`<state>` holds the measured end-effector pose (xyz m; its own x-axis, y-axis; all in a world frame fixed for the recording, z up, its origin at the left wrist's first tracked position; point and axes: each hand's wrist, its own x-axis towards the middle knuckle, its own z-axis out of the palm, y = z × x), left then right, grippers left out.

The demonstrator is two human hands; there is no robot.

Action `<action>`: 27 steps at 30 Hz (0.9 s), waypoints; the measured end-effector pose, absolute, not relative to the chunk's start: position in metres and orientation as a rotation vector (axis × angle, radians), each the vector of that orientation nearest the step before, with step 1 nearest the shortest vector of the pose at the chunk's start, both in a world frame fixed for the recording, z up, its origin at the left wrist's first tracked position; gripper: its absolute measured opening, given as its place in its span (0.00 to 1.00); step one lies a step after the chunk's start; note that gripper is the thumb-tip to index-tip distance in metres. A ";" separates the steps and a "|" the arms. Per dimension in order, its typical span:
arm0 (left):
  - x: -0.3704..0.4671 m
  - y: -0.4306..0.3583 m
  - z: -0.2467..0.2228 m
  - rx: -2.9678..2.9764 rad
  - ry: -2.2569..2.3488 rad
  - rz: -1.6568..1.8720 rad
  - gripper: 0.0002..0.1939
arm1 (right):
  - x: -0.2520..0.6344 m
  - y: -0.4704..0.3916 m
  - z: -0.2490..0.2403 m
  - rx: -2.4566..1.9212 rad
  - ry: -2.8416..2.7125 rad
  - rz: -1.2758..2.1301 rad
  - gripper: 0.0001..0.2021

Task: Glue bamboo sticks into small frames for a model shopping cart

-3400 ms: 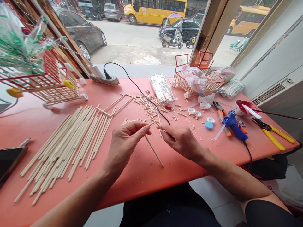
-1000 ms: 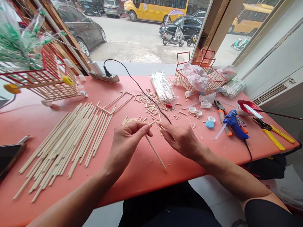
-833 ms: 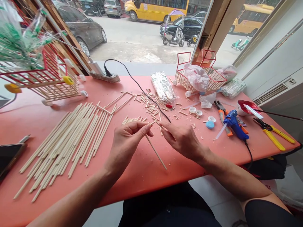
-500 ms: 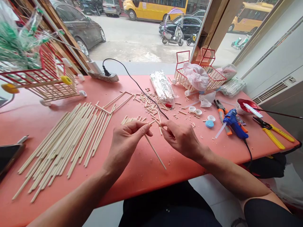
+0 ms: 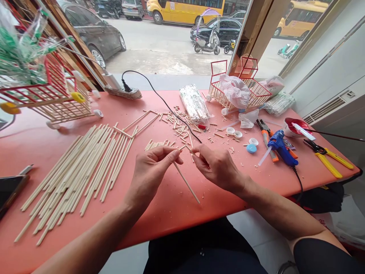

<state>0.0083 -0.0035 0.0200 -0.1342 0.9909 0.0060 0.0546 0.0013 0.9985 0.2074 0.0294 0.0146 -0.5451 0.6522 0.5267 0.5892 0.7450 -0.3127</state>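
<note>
Window-side worktop (image 5: 222,190) with carts, caps and a street beyond.
At the far left stands a red-trimmed cart (image 5: 57,99) with yellow and white wheels, stuffed with green-and-clear wrappers (image 5: 27,55); near the left edge lies a dark phone (image 5: 11,189), partly cut off. A power strip (image 5: 124,93) sits by the window, a black plug (image 5: 126,88) in it. At the far right, a second cart (image 5: 258,93) holds a crumpled white bag (image 5: 235,91). Nearer are white caps (image 5: 230,130), a blue cap (image 5: 251,148) and a red-lined bowl (image 5: 292,130). Outside are yellow buses (image 5: 185,11), dark cars (image 5: 91,34) and a purple-canopied scooter (image 5: 207,43).
</note>
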 end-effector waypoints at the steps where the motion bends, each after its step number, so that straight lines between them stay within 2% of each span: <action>1: 0.008 -0.003 0.020 1.182 1.345 1.287 0.08 | 0.208 0.030 0.015 -0.925 -2.305 0.156 0.10; 7: 0.008 -0.004 0.020 1.179 1.345 1.281 0.08 | 0.208 0.031 0.014 -0.916 -2.283 0.257 0.11; 27: 0.009 -0.004 0.021 1.172 1.338 1.274 0.09 | 0.206 0.033 0.009 -0.902 -2.294 0.165 0.11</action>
<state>0.0086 -0.0036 0.0210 -0.1259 0.9920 -0.0060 0.0426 0.0114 0.9990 0.2062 0.0326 0.0089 -0.5454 0.6462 0.5339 0.5632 0.7542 -0.3376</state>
